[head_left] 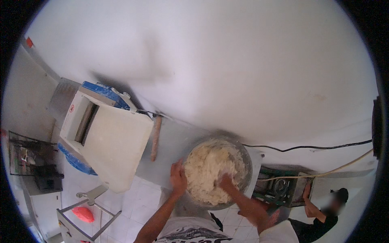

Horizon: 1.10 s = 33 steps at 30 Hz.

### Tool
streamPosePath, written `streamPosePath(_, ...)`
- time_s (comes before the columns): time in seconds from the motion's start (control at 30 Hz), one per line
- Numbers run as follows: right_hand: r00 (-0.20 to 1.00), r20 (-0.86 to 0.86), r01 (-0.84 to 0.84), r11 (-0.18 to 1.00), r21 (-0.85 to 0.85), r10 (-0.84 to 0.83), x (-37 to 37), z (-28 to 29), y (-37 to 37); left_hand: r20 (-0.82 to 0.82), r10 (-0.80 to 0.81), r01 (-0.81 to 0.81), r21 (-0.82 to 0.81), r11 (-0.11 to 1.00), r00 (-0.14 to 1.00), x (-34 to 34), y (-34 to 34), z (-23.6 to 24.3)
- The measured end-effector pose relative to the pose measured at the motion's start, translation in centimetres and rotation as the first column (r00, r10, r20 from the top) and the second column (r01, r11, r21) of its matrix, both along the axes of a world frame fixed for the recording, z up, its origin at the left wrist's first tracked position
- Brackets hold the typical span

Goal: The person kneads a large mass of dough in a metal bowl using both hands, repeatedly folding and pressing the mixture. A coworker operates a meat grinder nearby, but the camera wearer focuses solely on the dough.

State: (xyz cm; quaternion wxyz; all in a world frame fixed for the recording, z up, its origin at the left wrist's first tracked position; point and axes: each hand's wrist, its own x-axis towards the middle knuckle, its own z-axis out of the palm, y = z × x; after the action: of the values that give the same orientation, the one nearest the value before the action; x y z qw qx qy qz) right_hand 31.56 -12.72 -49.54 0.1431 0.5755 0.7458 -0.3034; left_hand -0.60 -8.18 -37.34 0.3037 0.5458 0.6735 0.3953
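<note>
A wide metal bowl (pixel 248 165) sits on the grey metal table, filled with pale, lumpy dough (pixel 204 170). My left hand (pixel 178 177) grips the bowl at its left rim. Pressed down into the dough, right of its middle, is my right hand (pixel 224 179). Its fingers are sunk in the dough and blurred, so their pose is hidden.
A rolling pin (pixel 156 139) lies left of the bowl, beside a blue and white dough-rolling machine (pixel 115 143). A black cable (pixel 283 150) runs along the wall. Right of the table, another person (pixel 324 218) reaches toward a green-framed machine (pixel 279 184).
</note>
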Motion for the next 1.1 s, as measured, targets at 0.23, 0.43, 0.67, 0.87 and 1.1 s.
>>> streamPosePath(0.23,0.922,0.137,0.369,0.929,-0.032,-0.361,3.1,-4.9,8.1,0.102,-0.090,0.087,0.033,0.996,0.991,-0.1,2.1,2.1)
streamPosePath(0.43,0.938,0.336,-0.048,0.993,-0.105,0.080,0.6,2.8,4.3,-0.013,-0.067,0.068,0.201,0.977,0.998,0.1,2.1,0.9)
streamPosePath(0.67,0.964,0.067,-0.266,0.942,0.205,0.257,-1.1,4.5,-2.7,0.533,0.168,0.108,-0.447,0.888,0.830,-2.8,-4.0,1.6)
streamPosePath(0.87,0.901,0.229,-0.405,0.904,0.137,0.369,-8.5,-5.6,-0.7,0.660,0.044,0.425,-0.532,0.733,0.750,-1.6,-9.9,1.2)
streamPosePath(1.1,0.995,0.073,-0.078,0.992,0.102,0.071,-9.4,-4.7,10.1,0.464,-0.172,0.393,-0.435,0.810,0.869,-4.4,-6.3,0.0)
